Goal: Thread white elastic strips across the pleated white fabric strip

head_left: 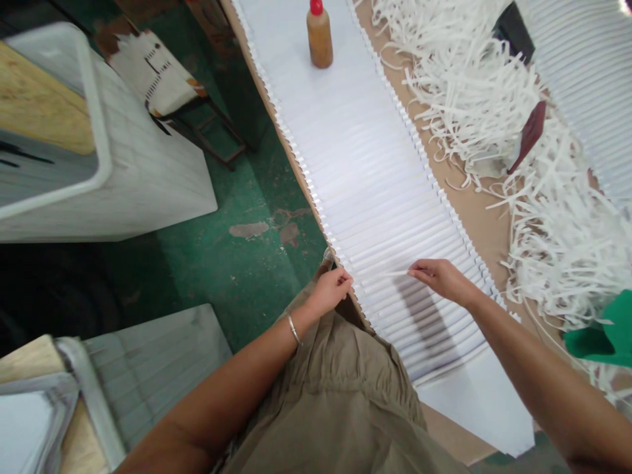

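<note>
A long row of overlapping white paper sheets [365, 164] lies fanned along the brown table [476, 210]. My left hand [332, 288] is closed in a pinch at the row's left edge, near the table's edge. My right hand [441, 276] pinches a thin white paper strip [388, 274] that stretches across the sheets between both hands. A metal bangle [294, 329] sits on my left wrist.
A brown glue bottle with a red cap [319, 34] stands on the sheets farther up. A heap of white paper strips [533, 164] covers the table at right, with a dark red object [530, 135] in it. Green cloth [605, 332] lies at right. White crates [99, 158] stand on the green floor at left.
</note>
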### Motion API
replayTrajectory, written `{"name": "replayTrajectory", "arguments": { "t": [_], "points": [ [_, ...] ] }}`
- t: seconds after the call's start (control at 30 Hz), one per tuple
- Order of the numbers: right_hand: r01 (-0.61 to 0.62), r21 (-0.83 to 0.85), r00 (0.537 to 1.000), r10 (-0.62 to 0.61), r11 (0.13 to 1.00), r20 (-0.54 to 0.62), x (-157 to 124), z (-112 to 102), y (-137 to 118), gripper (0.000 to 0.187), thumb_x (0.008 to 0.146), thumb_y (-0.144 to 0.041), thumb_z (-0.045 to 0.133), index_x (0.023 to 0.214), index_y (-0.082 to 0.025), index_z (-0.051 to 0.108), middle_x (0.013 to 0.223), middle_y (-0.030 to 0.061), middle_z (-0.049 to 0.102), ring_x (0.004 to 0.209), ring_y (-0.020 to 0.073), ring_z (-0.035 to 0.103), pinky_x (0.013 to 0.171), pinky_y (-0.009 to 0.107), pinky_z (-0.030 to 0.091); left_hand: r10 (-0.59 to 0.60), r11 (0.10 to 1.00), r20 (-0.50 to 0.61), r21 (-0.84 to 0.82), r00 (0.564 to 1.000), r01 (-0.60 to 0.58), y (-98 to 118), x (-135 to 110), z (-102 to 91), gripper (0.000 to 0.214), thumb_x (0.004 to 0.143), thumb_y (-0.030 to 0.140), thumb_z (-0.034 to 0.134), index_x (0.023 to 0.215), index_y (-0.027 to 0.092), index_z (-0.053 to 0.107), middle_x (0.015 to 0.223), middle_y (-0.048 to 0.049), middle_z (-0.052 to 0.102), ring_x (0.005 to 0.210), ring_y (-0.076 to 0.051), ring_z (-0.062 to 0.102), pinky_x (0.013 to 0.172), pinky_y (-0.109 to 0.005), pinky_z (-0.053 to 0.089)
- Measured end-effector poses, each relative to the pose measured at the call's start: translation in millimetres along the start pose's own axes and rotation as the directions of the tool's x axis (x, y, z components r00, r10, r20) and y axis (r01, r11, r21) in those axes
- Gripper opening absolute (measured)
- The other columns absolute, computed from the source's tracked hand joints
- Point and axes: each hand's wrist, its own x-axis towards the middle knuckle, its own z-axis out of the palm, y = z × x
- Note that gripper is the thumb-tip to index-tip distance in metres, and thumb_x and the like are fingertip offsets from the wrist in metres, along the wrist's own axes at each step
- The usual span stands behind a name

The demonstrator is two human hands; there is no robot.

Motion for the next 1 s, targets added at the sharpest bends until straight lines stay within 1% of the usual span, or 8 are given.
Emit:
{"name": "replayTrajectory", "arguments": {
  "t": [0.1, 0.17, 0.27, 0.37, 0.47, 0.57, 0.8, 1.0],
  "points": [
    [-0.102, -0.022, 0.984, 0.098, 0.995, -0.152, 6, -32, 32, 0.036, 0.087, -0.055, 0.059, 0.085, -0.023, 0.075, 0.080, 0.0035, 0.075, 0.074, 0.0221, 0.067, 0.071, 0.032, 0.048, -0.037, 0.999, -0.114, 0.024, 0.993, 0.040, -10, 12, -16.9, 0.019, 0.082, 0.032, 0.060, 0.071, 0.018, 0.058, 0.057, 0.0016, 0.060, 0.049, -0.011, 0.051, 0.051, -0.022, 0.039],
    [-0.157, -0.032, 0.963, 0.145, 0.987, -0.227, 12, -51, 50, 0.040, 0.084, -0.059, 0.061, 0.084, -0.022, 0.075, 0.076, 0.0037, 0.074, 0.069, 0.0214, 0.065, 0.067, 0.032, 0.047, -0.041, 0.998, -0.160, 0.045, 0.986, 0.049, -11, 22, -23.4, 0.021, 0.082, 0.034, 0.061, 0.069, 0.018, 0.058, 0.054, 0.0024, 0.057, 0.048, -0.011, 0.050, 0.050, -0.022, 0.037],
    [-0.191, -0.014, 0.932, 0.177, 0.982, -0.318, 25, -74, 66, 0.047, 0.081, -0.064, 0.062, 0.082, -0.019, 0.074, 0.065, 0.0025, 0.068, 0.060, 0.0181, 0.058, 0.059, 0.030, 0.042, -0.018, 0.999, -0.158, 0.025, 0.987, 0.022, -7, 35, -26.2, 0.019, 0.082, 0.032, 0.060, 0.069, 0.018, 0.059, 0.054, 0.0027, 0.057, 0.047, -0.011, 0.049, 0.051, -0.023, 0.038],
    [-0.199, 0.068, 0.890, 0.210, 0.978, -0.405, 41, -86, 73, 0.048, 0.076, -0.064, 0.064, 0.081, -0.017, 0.072, 0.063, 0.0015, 0.064, 0.058, 0.0156, 0.054, 0.056, 0.028, 0.040, 0.008, 1.000, -0.150, 0.017, 0.989, -0.006, -2, 45, -23.1, 0.017, 0.082, 0.030, 0.058, 0.070, 0.018, 0.059, 0.054, 0.0029, 0.057, 0.048, -0.011, 0.050, 0.054, -0.023, 0.040],
    [-0.217, 0.122, 0.848, 0.249, 0.968, -0.468, 58, -95, 76, 0.045, 0.072, -0.062, 0.066, 0.075, -0.017, 0.067, 0.060, 0.0005, 0.060, 0.056, 0.0141, 0.050, 0.054, 0.027, 0.038, -0.009, 0.998, -0.197, 0.064, 0.980, 0.022, 3, 53, -17.5, 0.021, 0.083, 0.034, 0.059, 0.068, 0.020, 0.057, 0.050, 0.0041, 0.054, 0.046, -0.012, 0.049, 0.054, -0.024, 0.039],
    [-0.246, 0.121, 0.824, 0.273, 0.962, -0.497, 75, -102, 81, 0.040, 0.072, -0.057, 0.064, 0.075, -0.017, 0.066, 0.061, 0.0008, 0.061, 0.055, 0.0139, 0.049, 0.054, 0.027, 0.039, -0.025, 0.995, -0.239, 0.090, 0.971, 0.047, 9, 59, -12.3, 0.025, 0.083, 0.038, 0.061, 0.066, 0.021, 0.055, 0.048, 0.0048, 0.052, 0.045, -0.012, 0.048, 0.053, -0.025, 0.039],
    [-0.278, 0.078, 0.802, 0.276, 0.957, -0.530, 108, -103, 95, 0.025, 0.074, -0.043, 0.061, 0.073, -0.018, 0.065, 0.067, 0.0039, 0.066, 0.063, 0.0175, 0.057, 0.064, 0.030, 0.044, -0.027, 0.999, -0.238, 0.012, 0.971, 0.031, 19, 67, -7.7, 0.019, 0.082, 0.033, 0.058, 0.068, 0.020, 0.056, 0.052, 0.0038, 0.054, 0.048, -0.013, 0.051, 0.054, -0.025, 0.041],
    [-0.294, 0.065, 0.800, 0.282, 0.954, -0.530, 120, -93, 109, 0.022, 0.075, -0.040, 0.061, 0.070, -0.019, 0.062, 0.065, 0.0036, 0.066, 0.059, 0.0170, 0.056, 0.061, 0.029, 0.043, -0.052, 0.998, -0.255, 0.026, 0.965, 0.061, 14, 69, -8.5, 0.021, 0.082, 0.038, 0.059, 0.071, 0.020, 0.056, 0.052, 0.0044, 0.053, 0.049, -0.013, 0.050, 0.054, -0.025, 0.041]
  ]
}}
